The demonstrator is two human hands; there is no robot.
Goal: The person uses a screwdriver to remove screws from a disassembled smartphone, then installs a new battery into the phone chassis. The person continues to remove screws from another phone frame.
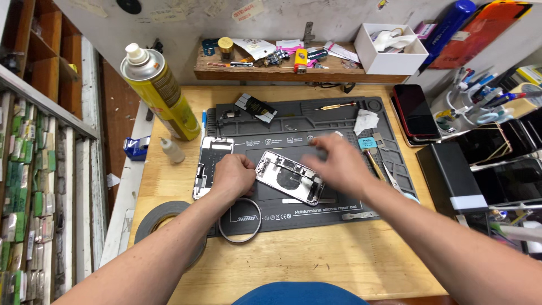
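**Opened phone housing held on the repair mat, both hands at it**

The stripped phone housing (289, 177) lies tilted at the centre of the grey silicone repair mat (339, 121), its inside facing up, a round dark coil and small metal parts showing. The left hand (232, 175) sits at its nine o'clock edge, fingers curled together and pinched on the housing's near corner. The right hand (337, 164) hovers at its three o'clock side, blurred by motion; its fingers look loosely bent over the upper edge, but whether they grip anything I cannot tell.

Judging from how things lie, the disassembly is well along: the screen assembly (211, 165) is already off and rests face-down at nine o'clock of the left hand, partly off the mat, and a small board with a flex part (257, 106) lies at twelve o'clock. The housing still carries its inner parts, so work inside it looks unfinished.

Around the mat: a yellow spray can (161, 93) and a small dropper bottle (172, 150) at ten o'clock, a roll of dark tape (161, 221) at seven o'clock, a thin ring (240, 220) at six o'clock, tweezers (385, 169) at three o'clock, a slim screwdriver (336, 105) at one o'clock, and a red-edged phone (415, 110) at two o'clock on the wooden bench (316, 260)
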